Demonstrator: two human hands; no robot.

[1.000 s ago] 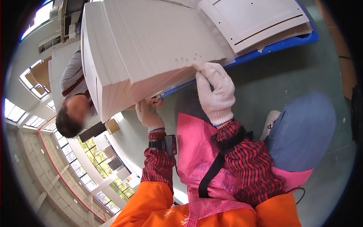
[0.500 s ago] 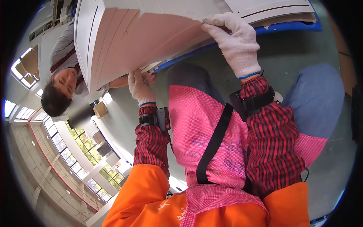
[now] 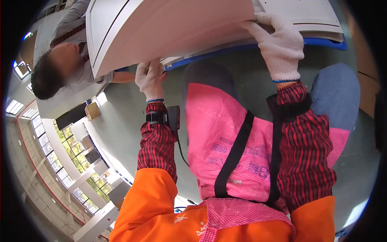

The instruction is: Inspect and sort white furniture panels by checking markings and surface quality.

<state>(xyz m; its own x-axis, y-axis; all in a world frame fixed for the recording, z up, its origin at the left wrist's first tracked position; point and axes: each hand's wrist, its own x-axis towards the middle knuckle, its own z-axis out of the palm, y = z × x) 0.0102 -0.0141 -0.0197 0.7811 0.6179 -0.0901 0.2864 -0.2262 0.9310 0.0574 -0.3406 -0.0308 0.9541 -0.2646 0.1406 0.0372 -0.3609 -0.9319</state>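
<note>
A large white panel [image 3: 181,28] hangs tilted across the top of the view, its pale underside turned toward me. My left hand [image 3: 149,80], in a white knit glove, has its fingers closed on the panel's lower edge. At the panel's right end, my right hand [image 3: 280,46], gloved the same way, pinches the edge between thumb and fingers. Behind my right hand lies another white slotted panel [image 3: 306,14] on a blue-edged support [image 3: 322,42]. Beside my left hand a co-worker's forearm [image 3: 124,76] reaches in under the panel; their fingers are mostly hidden.
The co-worker [image 3: 76,60] leans in at the upper left, close to the panel's left end. My knees, one under a pink apron [image 3: 217,117], are below the panel. A cardboard box [image 3: 92,111] stands on the green floor [image 3: 125,117] at the left.
The panel's right end and my right hand have shifted right. The several layered edges seen under the panel before no longer show. The co-worker's head has turned and moved slightly left and up.
</note>
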